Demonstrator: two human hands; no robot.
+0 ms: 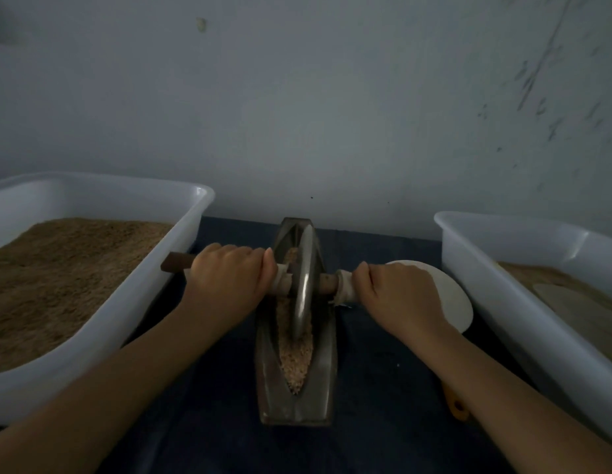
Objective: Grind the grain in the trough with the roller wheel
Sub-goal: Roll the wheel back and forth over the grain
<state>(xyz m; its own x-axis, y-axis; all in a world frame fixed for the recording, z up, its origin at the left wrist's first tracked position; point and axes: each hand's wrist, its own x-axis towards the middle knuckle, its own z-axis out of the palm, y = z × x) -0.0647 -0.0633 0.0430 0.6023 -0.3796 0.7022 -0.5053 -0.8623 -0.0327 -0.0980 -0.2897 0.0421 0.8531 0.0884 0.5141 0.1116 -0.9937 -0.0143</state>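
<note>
Gripping the wooden axle [326,282] on either side, the left hand [229,280] and right hand [396,295] are each curled round it, with the roller wheel [303,282] upright between them. The wheel stands in the metal trough [326,367] at centre, on the grain [296,354]. A white tub [133,302] of brown meal sits left, another tub [496,302] right, a white plate [451,295] beside it.

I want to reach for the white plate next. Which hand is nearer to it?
Right. The right hand grips the handle just in front of the plate, overlapping it in view. The left hand grips the handle's other side, across the wheel.
</note>
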